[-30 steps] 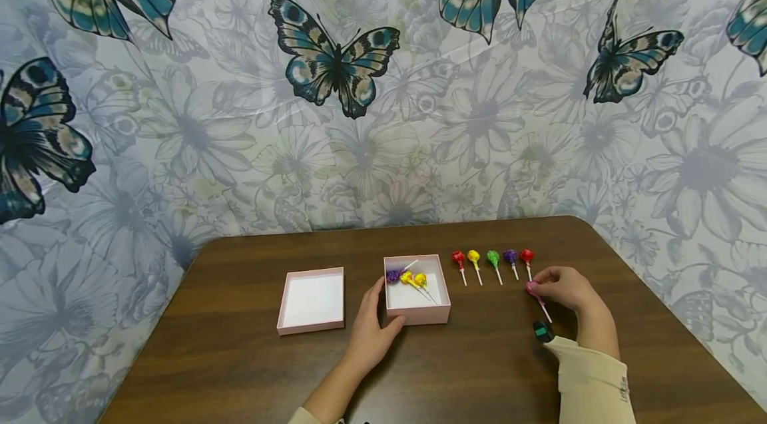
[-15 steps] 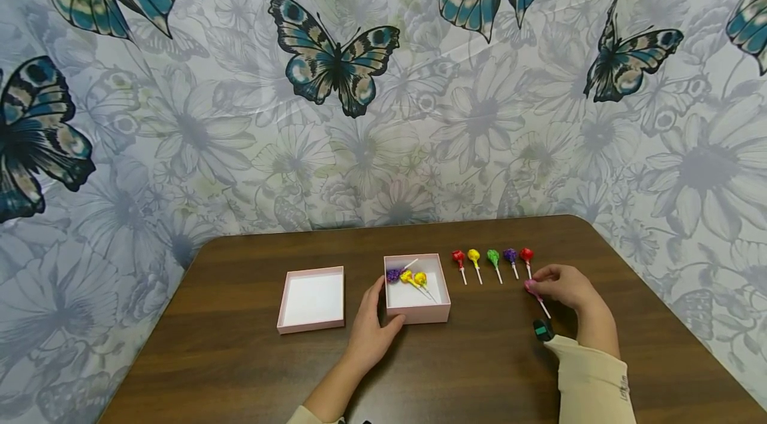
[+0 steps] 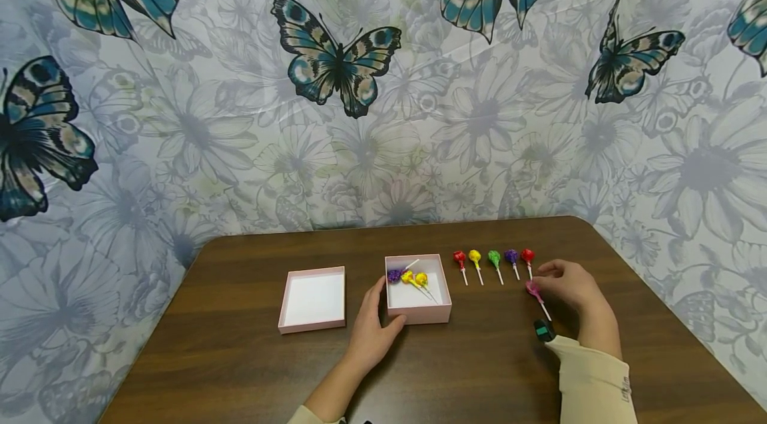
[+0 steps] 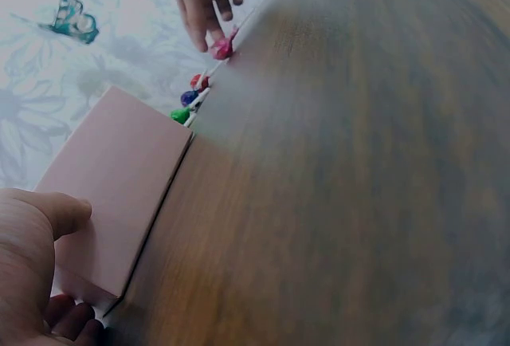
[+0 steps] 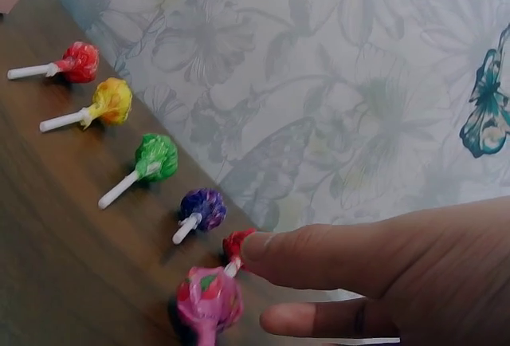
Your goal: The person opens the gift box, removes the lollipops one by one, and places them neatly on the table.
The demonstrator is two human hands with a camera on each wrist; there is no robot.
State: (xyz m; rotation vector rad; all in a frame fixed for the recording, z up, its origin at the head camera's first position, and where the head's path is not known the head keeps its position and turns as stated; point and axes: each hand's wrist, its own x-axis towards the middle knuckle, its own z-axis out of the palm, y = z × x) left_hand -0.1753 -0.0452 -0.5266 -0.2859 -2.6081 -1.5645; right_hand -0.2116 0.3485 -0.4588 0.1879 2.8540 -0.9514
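A pink box (image 3: 418,315) with a white inside stands on the table, holding a purple lollipop (image 3: 394,275) and two yellow lollipops (image 3: 421,279). My left hand (image 3: 370,334) grips its left side, thumb on the front wall and fingers round the corner. On the right, a pink lollipop (image 3: 532,289) lies on the table below the row, its stick toward me. Just beside its head is my right hand (image 3: 569,287); in the right wrist view thumb (image 5: 291,254) and finger are spread apart with nothing between them. A red lollipop (image 5: 236,249) is partly hidden behind that thumb.
Along the back right runs a row of lollipops: red (image 3: 459,257), yellow (image 3: 475,256), green (image 3: 494,257), purple (image 3: 511,256) and the partly hidden red one. The box's shallow lid (image 3: 312,328) lies open side up at left. Behind the table (image 3: 240,357) hangs a butterfly-print cloth (image 3: 383,164).
My right fingers have let go of the pink lollipop and drawn slightly up and away from it. The left hand keeps its grip on the box.
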